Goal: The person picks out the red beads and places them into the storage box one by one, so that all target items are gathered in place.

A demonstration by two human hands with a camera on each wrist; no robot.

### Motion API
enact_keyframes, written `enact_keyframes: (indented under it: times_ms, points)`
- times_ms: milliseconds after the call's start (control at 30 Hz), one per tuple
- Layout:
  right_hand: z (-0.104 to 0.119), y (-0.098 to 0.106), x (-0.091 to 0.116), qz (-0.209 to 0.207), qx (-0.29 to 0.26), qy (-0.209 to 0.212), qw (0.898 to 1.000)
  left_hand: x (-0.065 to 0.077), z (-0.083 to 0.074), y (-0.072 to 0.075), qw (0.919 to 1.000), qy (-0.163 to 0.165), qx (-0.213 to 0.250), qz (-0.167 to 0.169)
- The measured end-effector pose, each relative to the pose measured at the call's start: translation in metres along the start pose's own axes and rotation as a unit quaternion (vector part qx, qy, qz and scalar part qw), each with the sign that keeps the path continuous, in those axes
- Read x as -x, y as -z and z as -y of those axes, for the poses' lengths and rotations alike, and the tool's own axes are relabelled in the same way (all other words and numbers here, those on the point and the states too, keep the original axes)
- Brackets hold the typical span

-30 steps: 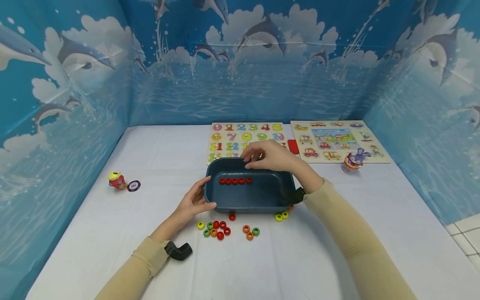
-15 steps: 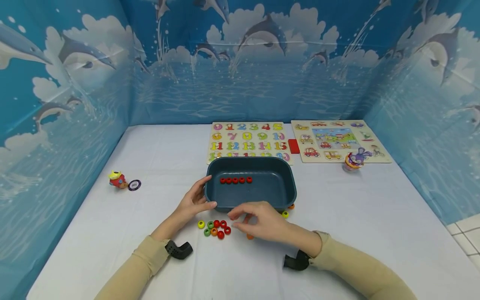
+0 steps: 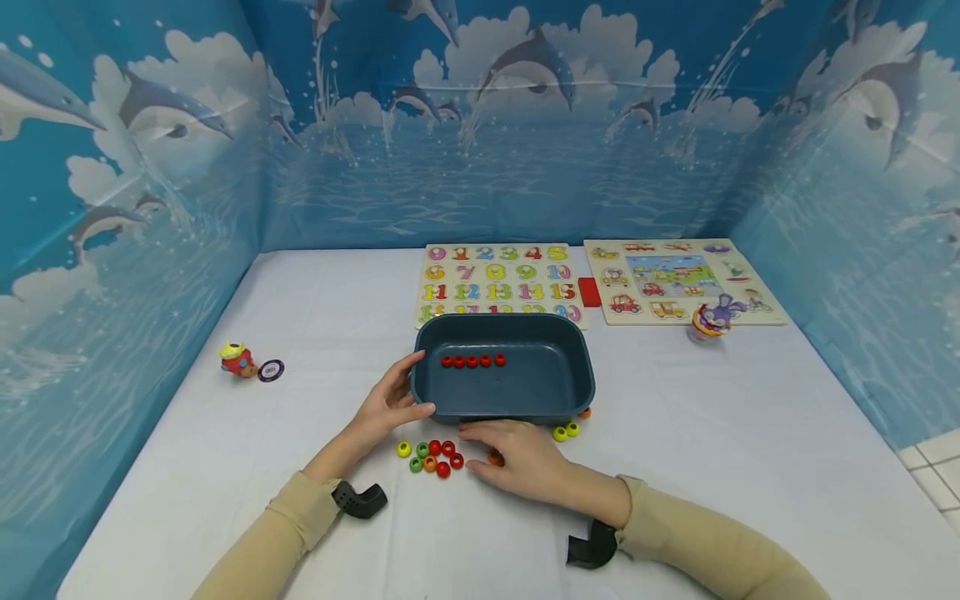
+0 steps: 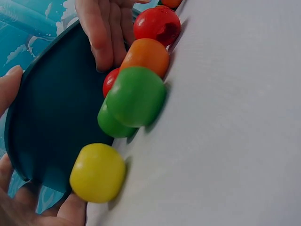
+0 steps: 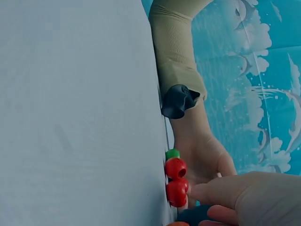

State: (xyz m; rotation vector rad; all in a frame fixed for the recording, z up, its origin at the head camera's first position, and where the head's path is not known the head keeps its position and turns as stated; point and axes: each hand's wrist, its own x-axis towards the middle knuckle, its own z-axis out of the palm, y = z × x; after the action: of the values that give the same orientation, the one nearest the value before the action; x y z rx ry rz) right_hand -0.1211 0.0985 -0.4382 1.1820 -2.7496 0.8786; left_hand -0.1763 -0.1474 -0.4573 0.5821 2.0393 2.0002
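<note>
A dark blue tray [image 3: 502,322] sits mid-table with a row of several red beads [image 3: 472,361] inside. My left hand [image 3: 405,387] grips its near-left corner, thumb on the rim. In the left wrist view, yellow [image 4: 98,173], green [image 4: 136,96], orange [image 4: 146,55] and red [image 4: 157,23] beads lie along the tray [image 4: 56,122]. My right hand [image 3: 471,448] lies low on the table before the tray, its straight fingers [image 4: 101,33] coming down beside the bead cluster [image 3: 431,457]. A fingertip touches a red bead [image 5: 177,193]. It partly hides an orange bead [image 3: 495,457].
Two yellow beads [image 3: 565,432] lie by the tray's near-right corner. Behind it are a number puzzle [image 3: 495,283], a red block [image 3: 588,292], a vehicle puzzle [image 3: 678,279] and a rabbit toy [image 3: 711,319]. At left are a small toy [image 3: 237,360] and a disc [image 3: 270,370]. Dolphin-print walls enclose three sides.
My right hand came back from the tray's far rim, over the tray, and settled low on the beads in front of it. The left hand kept its grip on the tray.
</note>
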Motion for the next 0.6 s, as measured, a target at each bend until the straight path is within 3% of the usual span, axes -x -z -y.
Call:
enact_keyframes:
  times_ms: [167, 400, 600]
  points:
    - [-0.002, -0.005, -0.001, -0.017, 0.010, 0.018, 1.000, 0.000, 0.000, 0.000, 1.0000, 0.000, -0.002, 0.000]
    - [-0.005, -0.010, -0.002, -0.003, -0.002, 0.035, 0.999, 0.000, -0.003, 0.000, 1.0000, -0.002, -0.006, 0.001]
    - [0.003, 0.005, -0.002, -0.014, -0.048, 0.052, 0.997, 0.000, -0.003, 0.000, 1.0000, 0.008, -0.004, -0.002]
